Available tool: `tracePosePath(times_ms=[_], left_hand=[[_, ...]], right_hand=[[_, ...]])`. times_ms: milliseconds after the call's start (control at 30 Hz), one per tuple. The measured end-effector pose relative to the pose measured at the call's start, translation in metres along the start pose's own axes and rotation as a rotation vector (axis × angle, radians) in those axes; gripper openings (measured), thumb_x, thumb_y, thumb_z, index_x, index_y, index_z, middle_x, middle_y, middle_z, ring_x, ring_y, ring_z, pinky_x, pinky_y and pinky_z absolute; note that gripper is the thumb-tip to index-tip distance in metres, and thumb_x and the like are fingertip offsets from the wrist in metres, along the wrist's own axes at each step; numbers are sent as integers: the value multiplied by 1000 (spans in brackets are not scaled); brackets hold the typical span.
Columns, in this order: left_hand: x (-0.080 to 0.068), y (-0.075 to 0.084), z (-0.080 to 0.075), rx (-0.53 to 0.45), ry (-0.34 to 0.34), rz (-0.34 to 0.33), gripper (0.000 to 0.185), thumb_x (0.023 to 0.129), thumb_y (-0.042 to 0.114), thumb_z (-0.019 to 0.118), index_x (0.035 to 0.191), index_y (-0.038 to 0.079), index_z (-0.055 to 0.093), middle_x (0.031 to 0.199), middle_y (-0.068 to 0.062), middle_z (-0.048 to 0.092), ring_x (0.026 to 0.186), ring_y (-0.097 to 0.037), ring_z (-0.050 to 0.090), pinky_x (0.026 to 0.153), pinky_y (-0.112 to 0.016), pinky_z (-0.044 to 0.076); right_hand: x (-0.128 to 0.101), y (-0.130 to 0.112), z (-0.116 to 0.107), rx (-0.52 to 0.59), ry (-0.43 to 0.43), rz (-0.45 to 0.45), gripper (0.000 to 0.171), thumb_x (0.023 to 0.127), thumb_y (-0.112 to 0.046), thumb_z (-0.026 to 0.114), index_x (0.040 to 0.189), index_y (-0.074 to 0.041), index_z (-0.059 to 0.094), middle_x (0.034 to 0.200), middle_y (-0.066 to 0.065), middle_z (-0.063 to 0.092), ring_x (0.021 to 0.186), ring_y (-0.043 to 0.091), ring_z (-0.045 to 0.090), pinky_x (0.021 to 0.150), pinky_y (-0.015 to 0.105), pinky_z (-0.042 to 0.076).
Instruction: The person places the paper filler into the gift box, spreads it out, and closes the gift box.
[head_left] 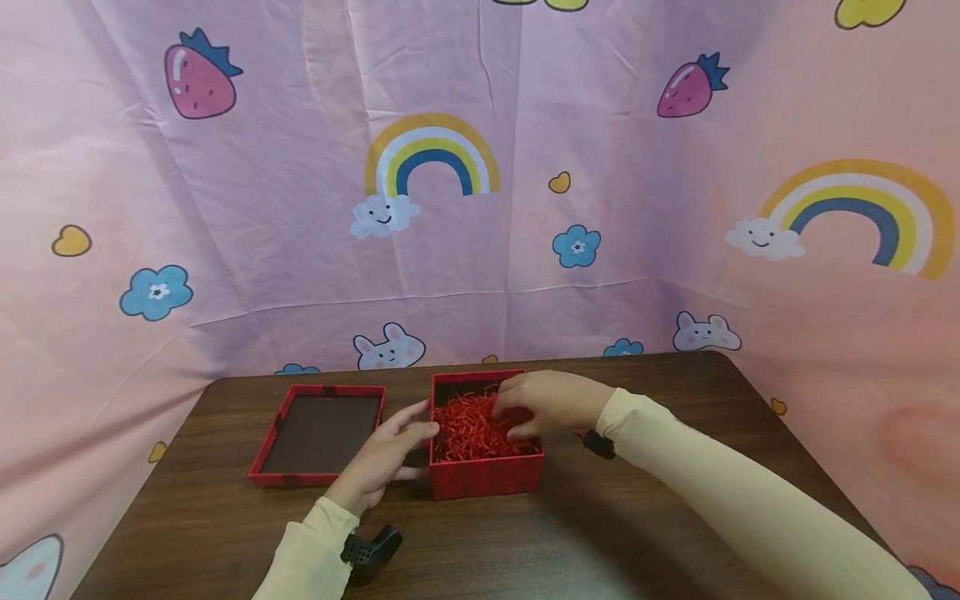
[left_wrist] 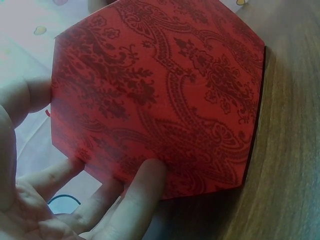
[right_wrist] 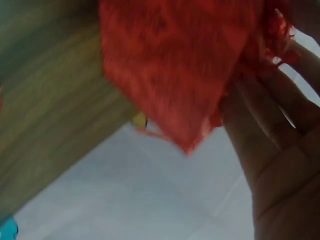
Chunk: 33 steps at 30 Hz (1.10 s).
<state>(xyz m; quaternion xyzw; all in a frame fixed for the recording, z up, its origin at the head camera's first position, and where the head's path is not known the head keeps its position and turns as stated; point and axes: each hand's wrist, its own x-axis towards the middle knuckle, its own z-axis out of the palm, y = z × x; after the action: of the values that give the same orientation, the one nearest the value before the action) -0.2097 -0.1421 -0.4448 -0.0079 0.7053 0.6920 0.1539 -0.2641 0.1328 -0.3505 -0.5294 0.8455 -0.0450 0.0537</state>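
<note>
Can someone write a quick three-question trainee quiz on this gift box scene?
1. True or false: the red box holds red shredded paper.
2. Which hand steadies the box's outer side: A left hand, B right hand?
3. Fill in: the lid lies open side up on the box's ____ side on the table.

Key: 1 true; 2 A; 3 left.

A dark brown wooden table [head_left: 637, 517] holds a red box [head_left: 486, 475] full of red paper strips [head_left: 472, 429]. The box's lid [head_left: 318, 433] lies just beside it.
</note>
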Motion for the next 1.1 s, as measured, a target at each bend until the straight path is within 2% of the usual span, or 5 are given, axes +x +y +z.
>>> tracePosePath(times_ms=[300,600,700,900,1100], left_hand=[[0,-2,2,-15,-7,2,71,81,47,70,142,27,40,135,-12,50,124,-33,49,78,-48,55],[0,0,0,-8,8,6,67,84,43,68,143,26,40,135,-12,50,125,-35,48,77,-48,55],[0,0,0,-8,11,6,67,84,43,68,142,26,40,135,-12,50,125,-34,48,77,-48,55],[1,-2,-1,-13,10,3,70,82,45,70,142,26,41,135,-12,51,125,-34,47,77,-48,55],[0,-1,0,-10,10,3,70,81,46,70,142,27,41,135,-11,50,125,-34,48,77,-48,55]], right_hand=[[15,-8,20,129,-121,-39,28,91,-36,62,115,-21,64,107,-14,61,100,-1,55,91,22,46],[-11,17,-18,328,107,159,30,90,-28,66,119,-22,62,111,-7,61,99,11,60,85,31,51],[-16,25,-20,216,130,185,30,89,-30,67,117,-21,63,112,-5,61,103,14,59,89,33,49],[-7,17,2,-49,52,97,31,86,-37,68,113,-20,65,106,-7,60,93,7,59,82,29,51],[15,-4,24,-59,-52,-30,30,89,-37,66,113,-20,65,106,-10,61,97,3,57,87,26,49]])
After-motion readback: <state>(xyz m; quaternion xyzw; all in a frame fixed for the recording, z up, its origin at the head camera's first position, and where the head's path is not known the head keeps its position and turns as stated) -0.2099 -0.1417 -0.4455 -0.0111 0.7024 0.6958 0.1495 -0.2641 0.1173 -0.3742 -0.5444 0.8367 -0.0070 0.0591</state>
